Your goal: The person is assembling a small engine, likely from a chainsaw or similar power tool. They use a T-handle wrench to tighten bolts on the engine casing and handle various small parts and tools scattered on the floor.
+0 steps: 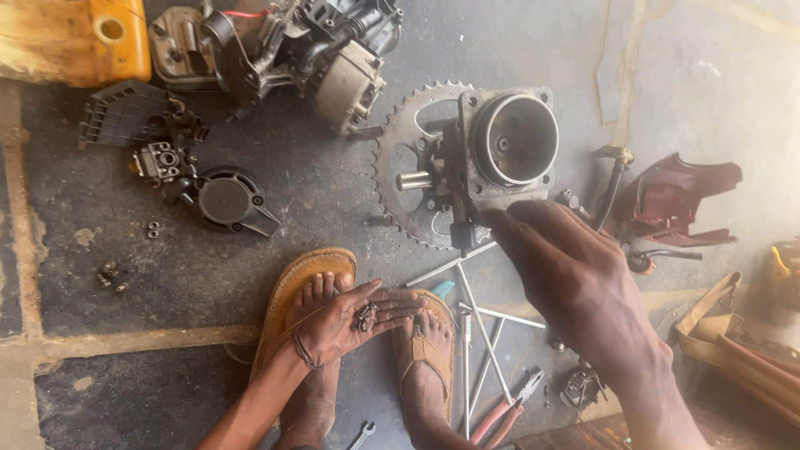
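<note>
My left hand [354, 321] lies palm up above my sandalled feet, with a few small nuts and bolts [366, 317] resting in the open palm. My right hand [571, 275] reaches forward, its fingertips touching the lower edge of a grey metal engine cylinder block [508, 146]. The block stands on the concrete floor with its round bore facing up. It rests against a toothed sprocket [400, 158]. Whether the right fingers pinch anything is hidden.
Long steel studs [479, 329] and red-handled pliers [508, 404] lie by my right foot. An engine assembly [292, 50], a yellow jerrycan [75, 37], a carburettor [162, 158] and a black cover [229, 200] lie at the top left. A dark red panel [675, 200] sits right. Loose nuts [112, 275] lie left.
</note>
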